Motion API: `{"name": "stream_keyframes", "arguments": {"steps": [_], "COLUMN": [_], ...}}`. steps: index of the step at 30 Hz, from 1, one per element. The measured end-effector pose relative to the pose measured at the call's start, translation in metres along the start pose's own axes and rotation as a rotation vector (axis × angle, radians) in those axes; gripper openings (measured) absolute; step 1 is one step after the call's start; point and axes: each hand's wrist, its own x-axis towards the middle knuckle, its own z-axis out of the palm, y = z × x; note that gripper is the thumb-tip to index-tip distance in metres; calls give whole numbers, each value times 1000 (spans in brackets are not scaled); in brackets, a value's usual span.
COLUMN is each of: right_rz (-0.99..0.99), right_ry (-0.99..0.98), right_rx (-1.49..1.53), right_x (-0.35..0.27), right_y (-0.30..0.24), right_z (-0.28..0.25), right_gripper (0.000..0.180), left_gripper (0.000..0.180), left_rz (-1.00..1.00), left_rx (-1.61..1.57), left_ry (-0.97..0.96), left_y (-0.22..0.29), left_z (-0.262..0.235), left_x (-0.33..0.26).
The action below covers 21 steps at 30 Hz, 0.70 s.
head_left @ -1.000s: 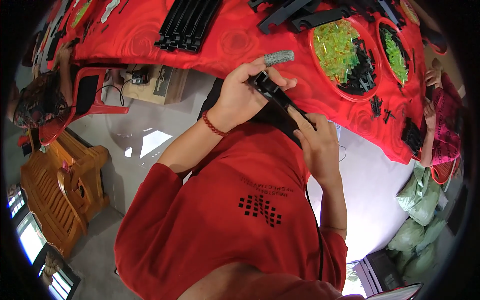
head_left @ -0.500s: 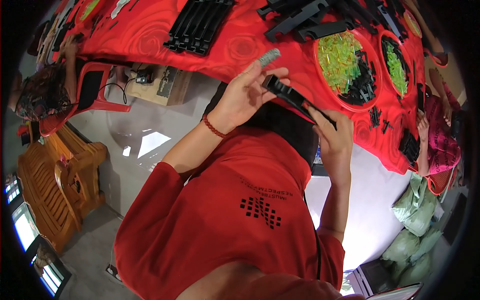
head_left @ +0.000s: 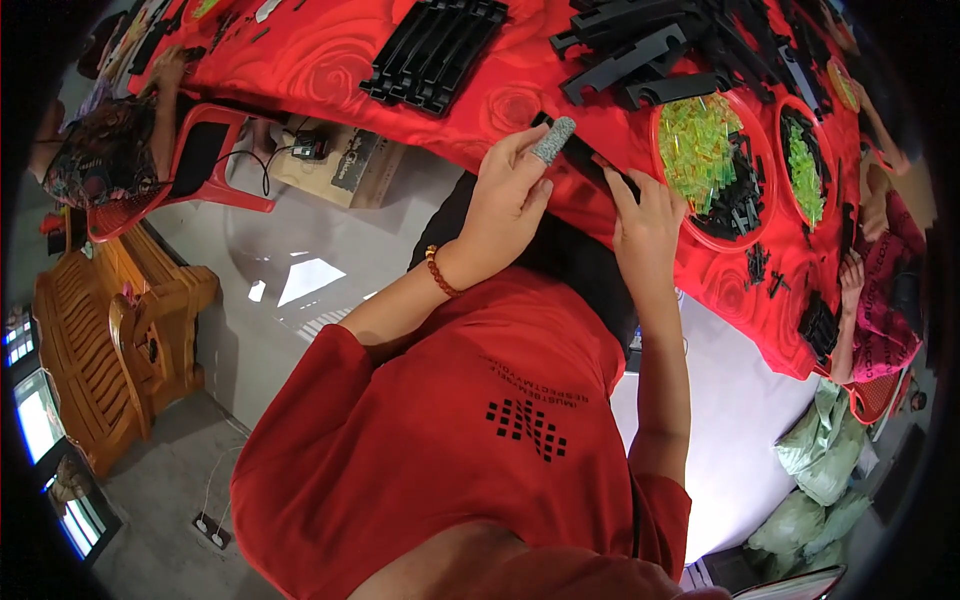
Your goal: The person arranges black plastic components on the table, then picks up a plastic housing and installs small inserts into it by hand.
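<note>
A long, narrow black plastic part [head_left: 582, 158] is held slantwise at the near edge of the red-covered table. My left hand [head_left: 498, 205] is at its left end, with a grey cover on one fingertip [head_left: 554, 140] that lies across the part. The other left fingers are partly hidden. At the part's right end my right hand [head_left: 645, 228] grips it between thumb and fingers. Close by on the right is a round red tray [head_left: 655, 150] holding clear yellow-green pieces [head_left: 695, 150] and small black pieces [head_left: 738, 190].
A row of black parts [head_left: 432, 55] lies ahead, and a heap of similar parts [head_left: 635, 60] is farther right. A second red tray [head_left: 783, 130] sits beyond the first. Co-workers sit left [head_left: 110, 150] and right [head_left: 890, 290]. A cardboard box [head_left: 350, 170] stands on the floor.
The black part's left end has tipped away and lower toward the table. My left fingers have drawn in over it, and my right hand has moved slightly up and left.
</note>
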Motion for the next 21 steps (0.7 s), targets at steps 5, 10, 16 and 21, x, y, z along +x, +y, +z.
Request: {"name": "stream_keyframes", "arguments": {"steps": [5, 10, 16, 21], "right_rz": [7, 97, 179, 160], "right_ry": [54, 134, 77, 10], "right_rx": [-46, 119, 566, 566], "right_x": [5, -2, -7, -11], "right_y": [-5, -28, -51, -51], "right_z": [-3, -23, -28, -25], "right_gripper": [38, 33, 24, 22], "left_gripper": [32, 35, 39, 32], "left_rz": [94, 130, 142, 111], "left_rx": [232, 270, 244, 191], "left_ry": [-55, -97, -190, -212], "left_y": [11, 14, 28, 30], "left_z": [-1, 5, 10, 7], "left_x": [0, -4, -15, -27]}}
